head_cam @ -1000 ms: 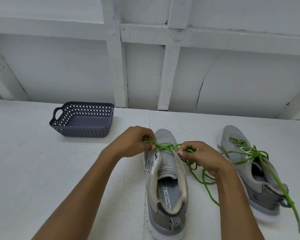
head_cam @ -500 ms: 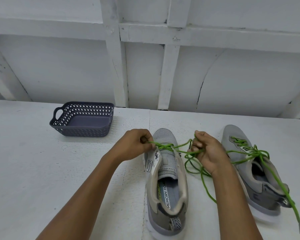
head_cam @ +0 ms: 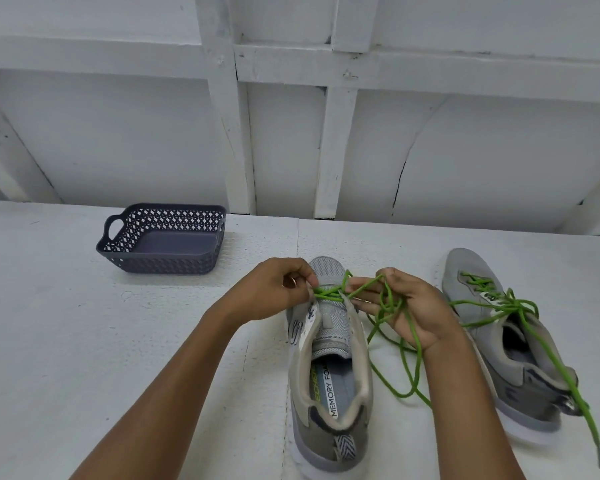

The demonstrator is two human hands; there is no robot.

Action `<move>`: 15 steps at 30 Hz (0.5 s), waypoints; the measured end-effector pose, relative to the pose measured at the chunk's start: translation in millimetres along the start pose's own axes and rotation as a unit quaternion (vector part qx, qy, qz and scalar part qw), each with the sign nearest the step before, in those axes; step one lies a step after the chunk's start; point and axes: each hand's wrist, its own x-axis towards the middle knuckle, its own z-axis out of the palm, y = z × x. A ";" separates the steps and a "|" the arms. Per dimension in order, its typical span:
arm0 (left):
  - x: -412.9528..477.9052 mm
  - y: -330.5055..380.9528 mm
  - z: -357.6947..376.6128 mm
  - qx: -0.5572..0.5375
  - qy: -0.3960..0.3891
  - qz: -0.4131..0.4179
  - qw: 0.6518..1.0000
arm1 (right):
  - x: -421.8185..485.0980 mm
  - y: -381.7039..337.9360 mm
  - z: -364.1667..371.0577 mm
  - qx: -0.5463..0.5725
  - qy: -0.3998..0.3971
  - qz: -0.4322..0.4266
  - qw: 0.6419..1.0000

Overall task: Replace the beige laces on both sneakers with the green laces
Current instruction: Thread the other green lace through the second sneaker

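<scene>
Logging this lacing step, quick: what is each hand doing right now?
Left hand: pinches the green lace at the near sneaker's eyelets.
Right hand: holds the loose length of the same lace, looped over its fingers.

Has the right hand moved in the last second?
Yes. The right hand has shifted slightly toward the toe of the near sneaker and turned palm-up, the green lace looped over its fingers.
</scene>
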 end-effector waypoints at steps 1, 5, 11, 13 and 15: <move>0.9 3.2 1.4 -0.001 -0.001 0.003 1.000 | -0.2 2.6 0.9 0.015 0.001 0.002 1.000; 7.9 16.9 5.6 0.081 -0.048 0.014 0.995 | 1.9 8.0 1.7 -0.038 0.063 -0.013 0.997; 23.0 34.0 0.7 0.198 -0.143 0.013 0.970 | -4.3 -3.6 1.2 -0.416 0.046 0.027 0.908; 27.1 36.5 1.9 0.201 -0.151 0.020 0.968 | -5.3 -3.5 3.5 -0.483 -0.007 0.048 0.874; 29.2 36.9 3.9 0.189 -0.147 0.019 0.971 | -4.2 -2.7 3.6 -0.488 -0.034 0.048 0.871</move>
